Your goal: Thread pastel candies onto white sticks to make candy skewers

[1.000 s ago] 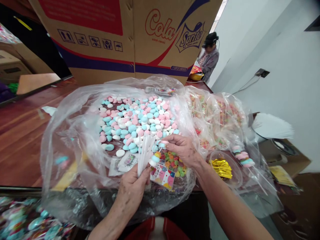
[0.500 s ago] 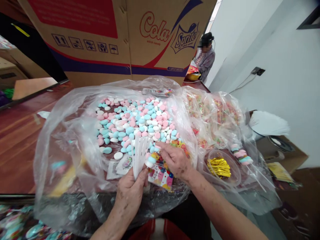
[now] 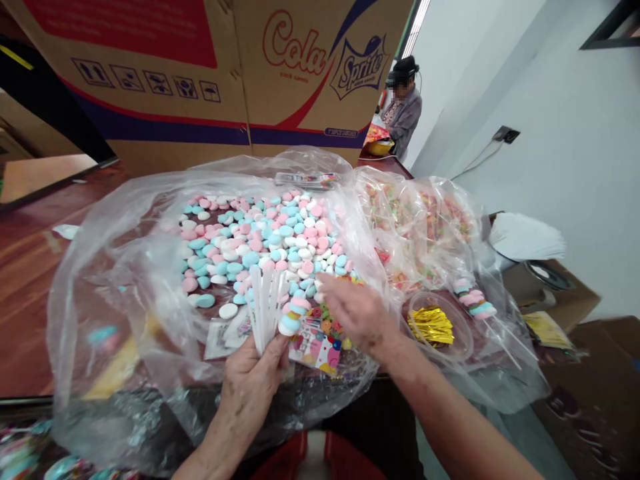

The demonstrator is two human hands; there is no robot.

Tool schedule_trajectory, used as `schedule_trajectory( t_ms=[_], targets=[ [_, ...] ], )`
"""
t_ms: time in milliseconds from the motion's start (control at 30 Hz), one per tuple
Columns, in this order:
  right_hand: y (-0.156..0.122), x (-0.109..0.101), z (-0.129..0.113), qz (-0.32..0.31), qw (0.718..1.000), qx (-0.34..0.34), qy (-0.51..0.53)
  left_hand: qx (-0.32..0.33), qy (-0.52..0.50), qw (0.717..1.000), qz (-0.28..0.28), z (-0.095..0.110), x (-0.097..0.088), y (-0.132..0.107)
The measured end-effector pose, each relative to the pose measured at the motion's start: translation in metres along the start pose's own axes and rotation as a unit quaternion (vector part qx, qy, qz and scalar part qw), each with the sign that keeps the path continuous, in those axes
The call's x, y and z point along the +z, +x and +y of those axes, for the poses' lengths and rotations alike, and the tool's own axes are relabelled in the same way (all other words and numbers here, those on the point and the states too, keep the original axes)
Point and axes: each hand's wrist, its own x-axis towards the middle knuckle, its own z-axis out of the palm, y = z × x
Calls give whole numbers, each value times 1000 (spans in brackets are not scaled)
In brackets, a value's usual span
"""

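My left hand [image 3: 253,377] is closed around a fan of thin white sticks [image 3: 265,310]. Beside them, at its thumb, a short stack of pink, blue, white and yellowish candies [image 3: 290,323] leans upward, apparently on one of the sticks. My right hand [image 3: 357,313] is just right of that stack, fingers pointing left over the near edge of the candy pile; motion blurs its fingertips, so any grip is unclear. Pink, blue and white oval candies [image 3: 240,250] are spread out beyond both hands. Colourful ring-shaped gummies [image 3: 327,322] and a printed packet [image 3: 317,350] lie under my right hand.
Clear plastic sheeting [image 3: 117,220] covers much of the brown table [image 3: 25,267]. To the right are bagged gummies [image 3: 425,213], a round tub of gold ties [image 3: 431,327] and a finished-looking candy skewer [image 3: 474,300]. A large carton [image 3: 165,40] stands behind; another person [image 3: 405,107] works farther back.
My right hand has drawn away from the candy stack, slightly right. The stack now shows more clearly beside the sticks in my left hand. The whole view has shifted a little.
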Motion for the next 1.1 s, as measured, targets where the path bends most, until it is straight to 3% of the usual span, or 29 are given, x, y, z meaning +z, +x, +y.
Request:
schedule_trajectory(
  t_ms=[67, 133, 233, 367, 500, 600, 867, 1100],
  targets=[
    [2, -21, 14, -34, 995, 59, -78, -20, -4, 1000, -9, 3, 1, -1],
    [1, -35, 23, -121, 979, 91, -137, -23, 1, 999, -22, 5, 1, -2],
    [-5, -37, 29, -205, 960, 91, -169, -8, 15, 999, -37, 7, 0, -3],
    [-10, -29, 31, -187, 962, 98, -172, -1, 30, 999, -39, 6, -1, -3],
    [-3, -26, 34, -101, 973, 132, -160, -4, 21, 999, -35, 5, -1, -3],
    [9, -20, 35, -103, 967, 99, -210, -6, 8, 999, -39, 5, -1, -4],
    [23, -14, 40, -205, 933, -55, -292, -7, 31, 998, -45, 15, 2, -6],
    [24, -16, 45, -200, 927, -113, -297, -13, 38, 998, -39, 14, 2, -4]
  ],
)
